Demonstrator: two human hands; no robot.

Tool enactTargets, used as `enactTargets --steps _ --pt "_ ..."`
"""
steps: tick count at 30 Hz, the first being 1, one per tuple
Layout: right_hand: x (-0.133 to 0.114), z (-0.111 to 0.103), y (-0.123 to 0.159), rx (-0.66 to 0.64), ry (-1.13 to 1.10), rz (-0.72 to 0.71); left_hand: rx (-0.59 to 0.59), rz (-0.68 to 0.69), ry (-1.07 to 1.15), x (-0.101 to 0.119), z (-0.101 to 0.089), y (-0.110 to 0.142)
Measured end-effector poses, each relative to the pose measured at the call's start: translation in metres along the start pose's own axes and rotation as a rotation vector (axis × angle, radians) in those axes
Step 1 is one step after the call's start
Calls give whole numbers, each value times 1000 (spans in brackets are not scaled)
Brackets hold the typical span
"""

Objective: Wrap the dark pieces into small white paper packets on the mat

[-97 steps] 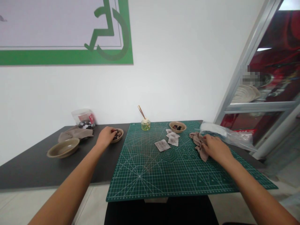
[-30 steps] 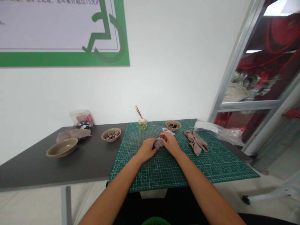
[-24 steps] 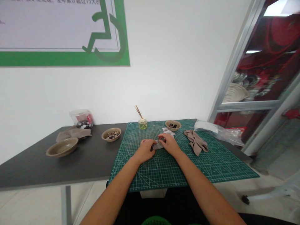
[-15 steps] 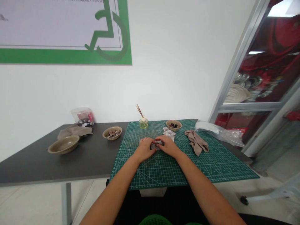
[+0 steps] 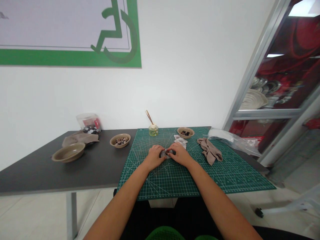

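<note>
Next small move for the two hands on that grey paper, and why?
I'd probably hold the paper with the left hand and tuck its edge in with the right hand: both hands have fingers on it, above the green mat, and it looks bunched, not flat. Fingers hide the exact fold.

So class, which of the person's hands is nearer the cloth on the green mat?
Right: the right hand is left of the cloth, apart from it; the left hand is farther left, beyond the right.
</note>
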State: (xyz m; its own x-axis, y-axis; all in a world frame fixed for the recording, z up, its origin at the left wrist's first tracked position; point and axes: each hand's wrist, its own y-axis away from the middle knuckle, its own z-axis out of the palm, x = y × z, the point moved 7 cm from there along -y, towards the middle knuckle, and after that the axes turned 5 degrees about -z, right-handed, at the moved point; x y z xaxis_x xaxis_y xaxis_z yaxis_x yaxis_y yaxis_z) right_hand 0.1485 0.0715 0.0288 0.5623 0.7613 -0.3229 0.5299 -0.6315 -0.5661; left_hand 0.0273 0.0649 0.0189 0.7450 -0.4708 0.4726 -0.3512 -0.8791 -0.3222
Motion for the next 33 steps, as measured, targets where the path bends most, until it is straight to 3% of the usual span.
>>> enactTargets --steps 23,29,33 --pt "2 6 -3 -42 -2 4 -53 -31 -44 -6 7 -3" --pt "15 1 -2 31 72 121 -55 -26 -52 -2 4 0" --pt "8 5 -2 -6 6 42 -53 -26 -59 -2 4 0"
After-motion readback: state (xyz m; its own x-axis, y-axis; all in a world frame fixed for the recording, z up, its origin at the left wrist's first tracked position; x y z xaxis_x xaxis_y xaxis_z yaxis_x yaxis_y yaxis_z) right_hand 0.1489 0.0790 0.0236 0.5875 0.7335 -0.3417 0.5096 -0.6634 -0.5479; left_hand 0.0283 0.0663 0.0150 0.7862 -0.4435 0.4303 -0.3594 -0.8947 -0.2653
